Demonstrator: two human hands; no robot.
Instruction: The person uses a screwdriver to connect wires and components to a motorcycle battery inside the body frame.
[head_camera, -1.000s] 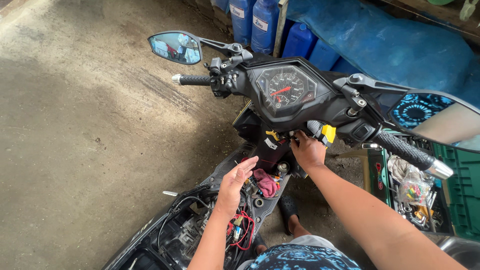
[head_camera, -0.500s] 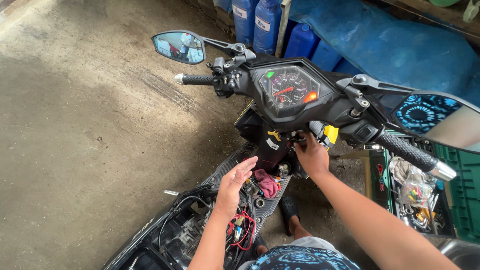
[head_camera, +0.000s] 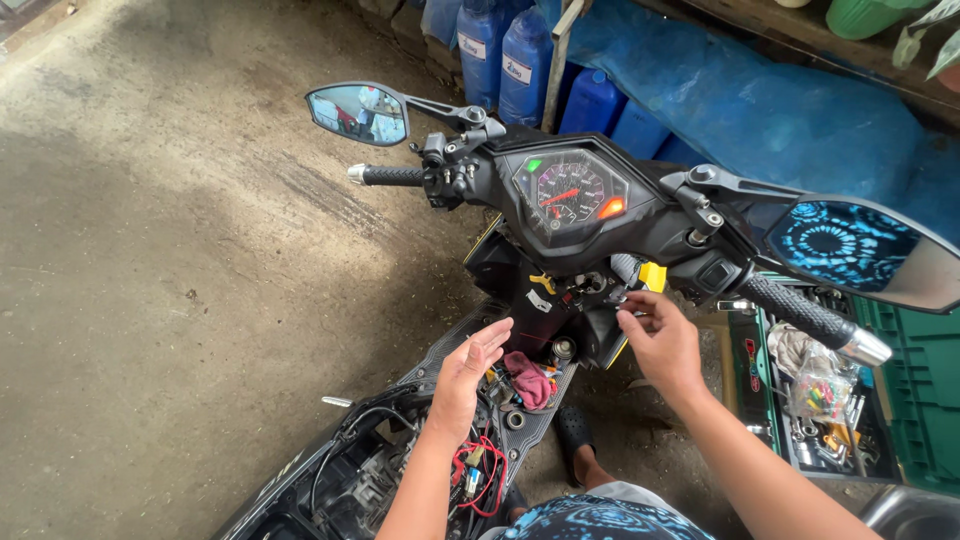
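You are reaching your right hand (head_camera: 660, 345) toward the ignition area (head_camera: 590, 288) just under the lit instrument cluster (head_camera: 570, 195) of the scooter, fingers curled and nearly pinching, though whether they are gripping anything cannot be told; your left hand (head_camera: 465, 375) is hovering with fingers spread, holding nothing, above the stripped floorboard (head_camera: 440, 355), where a pink rag (head_camera: 530, 378), small fasteners and a tangle of red wires (head_camera: 478, 478) are lying exposed; since the orange indicator (head_camera: 610, 208) is glowing, the circuit is judged live, so a bare wire end touching metal is risking a short; a loose sleeve or wrist is risking snagging the wiring; the rag and small parts are risking sliding off the sloping footboard onto the concrete floor (head_camera: 150, 300).
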